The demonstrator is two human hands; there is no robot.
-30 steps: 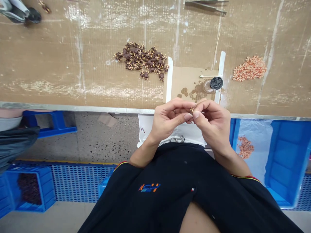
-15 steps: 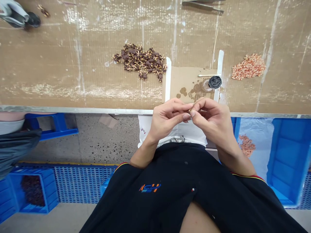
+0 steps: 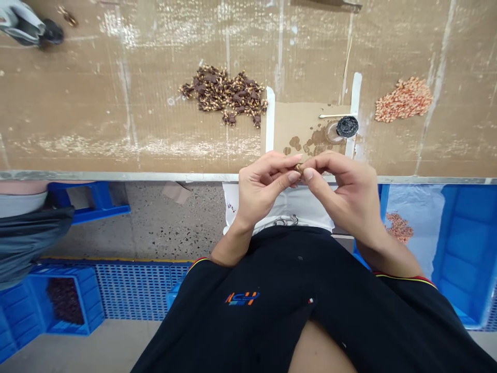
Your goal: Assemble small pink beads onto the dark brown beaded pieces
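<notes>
My left hand pinches a small brown-and-gold piece between thumb and index finger. From the other side, the thumb and index finger of my right hand close on the same piece. Both hands are just over the table's front edge; the fingertips hide most of the piece. Beyond them, taped to the table, is a stained cardboard sheet. At its right side are a small pot with a black top and a cotton swab.
Left of the sheet lies a pile of dark brown pieces with yellowish tips. To the right is a pile of small orange-and-white pieces. Metal tweezers lie at the far edge. Blue crates stand below, and another person's sleeve shows at left.
My hands have separated slightly, so more of the small piece shows between the fingertips. The whole view has shifted a little; the piles look the same.
</notes>
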